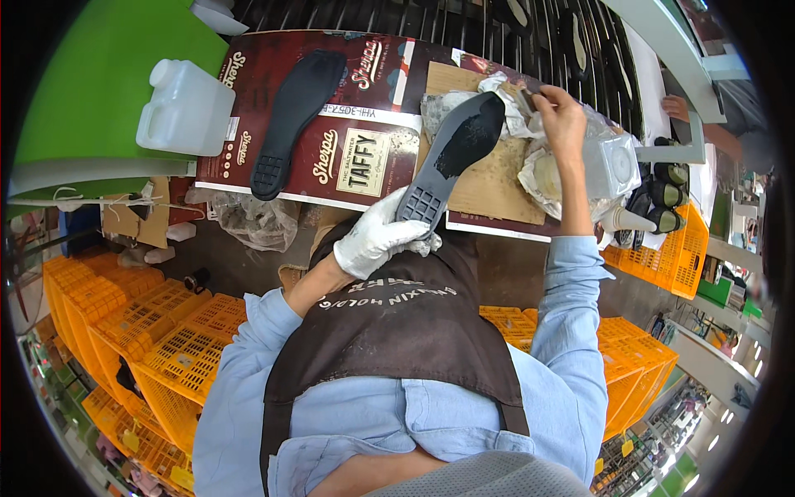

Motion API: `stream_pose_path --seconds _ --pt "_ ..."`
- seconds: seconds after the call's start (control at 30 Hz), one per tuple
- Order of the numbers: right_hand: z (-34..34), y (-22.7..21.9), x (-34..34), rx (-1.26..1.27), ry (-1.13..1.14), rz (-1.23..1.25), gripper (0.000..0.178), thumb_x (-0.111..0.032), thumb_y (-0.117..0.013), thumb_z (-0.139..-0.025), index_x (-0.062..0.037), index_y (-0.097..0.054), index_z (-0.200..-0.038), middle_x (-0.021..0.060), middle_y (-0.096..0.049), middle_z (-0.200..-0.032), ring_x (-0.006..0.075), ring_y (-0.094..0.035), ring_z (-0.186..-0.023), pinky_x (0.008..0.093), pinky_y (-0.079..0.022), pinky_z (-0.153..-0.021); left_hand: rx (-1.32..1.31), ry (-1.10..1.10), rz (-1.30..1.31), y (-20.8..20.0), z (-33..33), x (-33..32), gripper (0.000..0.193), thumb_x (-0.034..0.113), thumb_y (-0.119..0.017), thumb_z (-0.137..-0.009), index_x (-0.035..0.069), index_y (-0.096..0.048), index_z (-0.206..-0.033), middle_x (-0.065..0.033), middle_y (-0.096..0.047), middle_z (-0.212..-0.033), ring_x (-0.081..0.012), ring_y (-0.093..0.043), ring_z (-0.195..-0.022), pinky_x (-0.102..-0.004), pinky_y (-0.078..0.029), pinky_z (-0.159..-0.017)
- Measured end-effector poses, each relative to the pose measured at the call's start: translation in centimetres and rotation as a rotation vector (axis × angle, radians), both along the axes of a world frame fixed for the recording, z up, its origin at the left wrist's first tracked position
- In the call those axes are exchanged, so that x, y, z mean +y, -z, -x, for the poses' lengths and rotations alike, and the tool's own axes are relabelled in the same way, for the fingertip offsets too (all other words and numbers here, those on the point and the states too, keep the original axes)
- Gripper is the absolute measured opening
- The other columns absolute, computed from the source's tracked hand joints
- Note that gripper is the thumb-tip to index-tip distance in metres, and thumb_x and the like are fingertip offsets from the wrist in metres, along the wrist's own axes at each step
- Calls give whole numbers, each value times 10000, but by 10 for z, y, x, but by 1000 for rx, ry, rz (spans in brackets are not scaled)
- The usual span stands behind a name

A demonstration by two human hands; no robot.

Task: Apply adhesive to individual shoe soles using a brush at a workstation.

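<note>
My left hand point(377, 240), in a white glove, grips a black shoe sole point(451, 153) by its heel end, which has a grid of square hollows. The sole tilts up and away over the cardboard, and a glossy dark patch covers part of its front half. My bare right hand point(563, 120) is closed in a pinch beside the sole's tip, above crumpled white wrapping point(517, 120). What sits between its fingertips is too small to make out. A second black sole point(300, 116) lies on the printed red cardboard point(364, 62) to the left.
A white plastic jug point(186, 108) stands at the left on the board's edge. Beyond the cardboard runs a rack of dark bars point(331, 15). A clear plastic container point(611, 166) and a plastic-wrapped bowl point(542, 174) stand right. Orange crates point(195, 348) are stacked behind me; another person's hand point(675, 108) shows far right.
</note>
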State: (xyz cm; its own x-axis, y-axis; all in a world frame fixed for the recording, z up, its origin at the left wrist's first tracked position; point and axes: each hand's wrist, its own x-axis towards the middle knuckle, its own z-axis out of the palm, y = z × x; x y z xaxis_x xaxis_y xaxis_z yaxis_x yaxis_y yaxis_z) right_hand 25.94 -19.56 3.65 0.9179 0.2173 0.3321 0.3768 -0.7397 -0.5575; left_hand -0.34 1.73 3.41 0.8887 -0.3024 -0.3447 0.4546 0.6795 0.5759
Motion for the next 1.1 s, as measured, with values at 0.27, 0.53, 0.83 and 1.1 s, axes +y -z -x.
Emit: stream_pose_path --seconds 0.27,0.53,0.83,1.1 --pt "-14 -6 11 78 -160 0 231 -126 -683 -837 25 -690 -1012 137 -698 -794 158 -667 -712 288 -517 -664 -10 -32 16 -7 2 10 581 116 -635 -860 -26 -383 -1364 -132 -599 -1130 -186 -656 -840 -256 -545 -691" --pt "-19 -19 31 256 -337 18 212 -68 -671 -857 42 -680 -1038 78 -706 -847 101 -646 -761 246 -517 -720 9 -39 2 -10 4 13 603 96 -609 -868 -21 -347 -1399 -147 -591 -1180 -191 -659 -831 -253 -545 -668" --pt "-11 -32 55 218 -406 -29 228 -71 -662 -857 65 -664 -1040 85 -698 -857 97 -644 -779 244 -514 -729 -7 -43 4 -10 3 15 613 109 -613 -872 -19 -335 -1404 -146 -592 -1158 -180 -654 -831 -251 -542 -657" --pt "11 -37 72 267 -629 -80 221 -82 -671 -853 16 -685 -1050 74 -707 -854 112 -626 -730 244 -497 -668 -25 -64 29 -8 1 17 584 108 -608 -879 -27 -352 -1386 -130 -595 -1100 -176 -649 -821 -259 -544 -670"
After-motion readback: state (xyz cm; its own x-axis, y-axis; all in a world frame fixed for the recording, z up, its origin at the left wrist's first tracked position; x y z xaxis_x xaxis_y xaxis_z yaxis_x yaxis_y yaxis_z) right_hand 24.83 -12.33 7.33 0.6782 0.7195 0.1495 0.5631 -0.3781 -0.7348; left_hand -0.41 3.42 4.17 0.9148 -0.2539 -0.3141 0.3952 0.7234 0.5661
